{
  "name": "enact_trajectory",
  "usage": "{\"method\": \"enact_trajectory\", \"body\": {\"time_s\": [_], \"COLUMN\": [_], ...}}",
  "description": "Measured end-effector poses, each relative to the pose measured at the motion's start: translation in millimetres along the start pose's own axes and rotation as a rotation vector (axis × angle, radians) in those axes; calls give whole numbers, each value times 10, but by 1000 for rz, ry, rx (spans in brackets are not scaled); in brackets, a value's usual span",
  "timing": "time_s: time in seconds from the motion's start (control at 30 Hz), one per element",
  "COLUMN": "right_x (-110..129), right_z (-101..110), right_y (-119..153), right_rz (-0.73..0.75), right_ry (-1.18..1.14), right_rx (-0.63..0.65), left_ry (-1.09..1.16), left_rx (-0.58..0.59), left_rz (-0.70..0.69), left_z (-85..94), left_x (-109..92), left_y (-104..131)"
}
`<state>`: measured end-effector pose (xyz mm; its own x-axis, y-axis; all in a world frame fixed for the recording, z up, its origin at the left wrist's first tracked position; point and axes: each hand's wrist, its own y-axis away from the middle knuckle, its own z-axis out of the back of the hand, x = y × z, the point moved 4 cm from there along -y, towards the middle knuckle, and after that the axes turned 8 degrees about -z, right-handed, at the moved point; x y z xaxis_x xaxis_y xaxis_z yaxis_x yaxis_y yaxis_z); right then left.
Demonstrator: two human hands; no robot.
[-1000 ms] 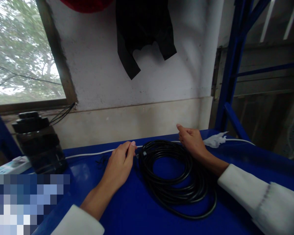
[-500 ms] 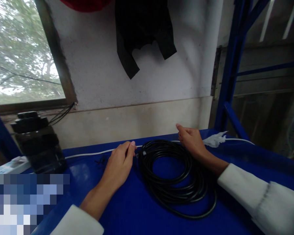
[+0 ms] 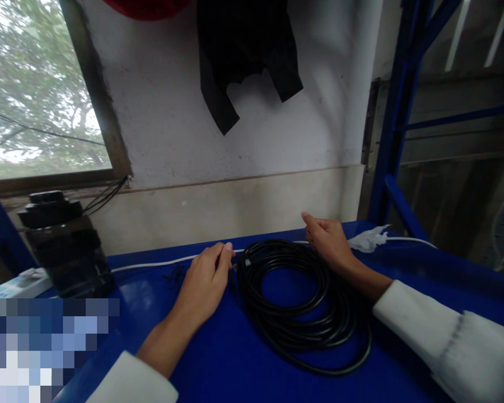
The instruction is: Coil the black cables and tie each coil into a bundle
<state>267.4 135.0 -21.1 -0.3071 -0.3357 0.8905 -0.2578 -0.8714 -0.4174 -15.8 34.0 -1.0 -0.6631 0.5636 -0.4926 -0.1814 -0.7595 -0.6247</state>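
Note:
A coiled black cable lies on the blue tabletop between my hands. Just left of the coil is my left hand, fingers curled together with the thumb against them, near the cable's small pale connector tag. Whatever it may hold at the fingertips is too small to make out. My right hand rests at the coil's upper right edge, its fingers folded in and the thumb or index pointing up-left; anything inside it is hidden.
A dark bottle stands at the left beside a white power strip. A white cord runs along the table's back edge to crumpled white plastic. Blue frame posts rise at the right. Black clothing hangs above.

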Motion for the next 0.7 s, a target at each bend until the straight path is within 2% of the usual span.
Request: {"method": "enact_trajectory", "body": {"time_s": [0.7], "right_x": [16], "right_z": [3], "right_y": [23], "right_rz": [-12], "right_ry": [-1], "right_rx": [-4], "left_ry": [-1], "left_rx": [13], "left_rz": [4], "left_z": [-10], "left_x": [23], "left_y": [17]}}
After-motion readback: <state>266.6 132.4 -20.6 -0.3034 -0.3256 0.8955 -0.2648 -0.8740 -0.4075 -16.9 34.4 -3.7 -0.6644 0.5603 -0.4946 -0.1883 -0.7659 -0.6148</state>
